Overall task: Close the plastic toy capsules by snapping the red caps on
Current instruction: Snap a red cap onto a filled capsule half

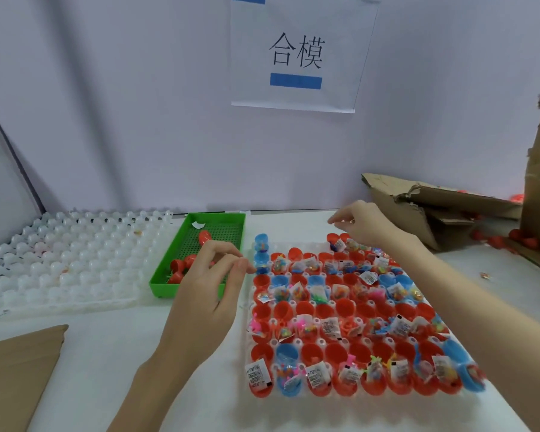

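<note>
Forearms fill the bottom of view. My left hand [211,285] hovers betw. the green tray [231,217] and the capsule tray's left edge, fingers loosely curled, thumb and index tips nearly meeting by the blue capsules; can't tell if anything is pinched there, looks like nothing. My right hand [360,224] reaches over the far right corner of the capsule tray [306,339], fingers relaxed and part-spread, holding nothing I can see.

Progress, as I judge it: barely begun. Nearly every cup in the tray is open, w/ toy bits and small printed packets poking out. Only the stacked blue capsules [261,253] at the far left corner look closed, tho blur makes that uncertain. So almost all rows are left to cap.

Capsule halves are mostly red, some blue, sitting upright in the white holder's pockets, packed close. Some packets stick up past the rims; prob. need tucking in before a cap will snap.

Red caps [181,265]: a few lie in the green tray, more loose by the torn cardboard box [430,210] on the tabletop [113,344], far right. An unfilled white holder [66,260] sits left.
</note>
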{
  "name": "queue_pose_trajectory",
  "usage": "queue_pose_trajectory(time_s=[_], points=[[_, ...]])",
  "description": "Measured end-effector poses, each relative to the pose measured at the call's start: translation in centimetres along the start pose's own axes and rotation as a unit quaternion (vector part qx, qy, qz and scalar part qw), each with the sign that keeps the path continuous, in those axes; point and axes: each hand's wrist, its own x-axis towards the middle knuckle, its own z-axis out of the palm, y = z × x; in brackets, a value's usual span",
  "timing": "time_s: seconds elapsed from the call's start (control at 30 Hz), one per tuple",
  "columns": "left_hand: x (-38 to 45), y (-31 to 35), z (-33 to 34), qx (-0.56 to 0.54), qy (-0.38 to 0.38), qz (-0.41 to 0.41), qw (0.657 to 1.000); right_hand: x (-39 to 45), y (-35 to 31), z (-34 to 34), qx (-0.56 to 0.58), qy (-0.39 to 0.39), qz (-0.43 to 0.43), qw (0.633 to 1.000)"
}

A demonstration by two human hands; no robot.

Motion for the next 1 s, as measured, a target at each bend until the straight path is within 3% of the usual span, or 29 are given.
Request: queue_pose_trajectory(time_s=[0.2,0.43,0.53,0.63,0.73,0.83,1.0], points=[[0.1,-0.1,-0.2,0.004,-0.002,-0.014,1.000,1.6,0.6,0.1,-0.070,-0.058,-0.003,0.996],[0.0,-0.7,0.3,0.026,-0.009,-0.004,1.000,1.7,0.3,-0.1,-0.082,0.062,-0.006,0.995],[-0.1,-0.6,0.4,0.017,-0.031,-0.020,0.999,0.0,-2.3,-0.9,-0.037,0.105,-0.035,0.993],[-0.3,-0.2,0.8,-0.027,-0.088,-0.067,0.994,-3.3,-6.4,-0.5,0.030,0.097,-0.063,0.993],[-0.8,0.4,1.4,-0.079,-0.120,-0.108,0.984,-6.7,-10.0,1.4,0.104,0.076,-0.031,0.991],[-0.8,0.9,1.8,-0.143,-0.078,-0.146,0.976,-9.0,-12.1,3.2,0.153,0.073,0.021,0.985],[-0.2,0.7,1.3,-0.206,-0.024,-0.211,0.955,-10.7,-13.0,4.7,0.237,0.140,0.045,0.960]])
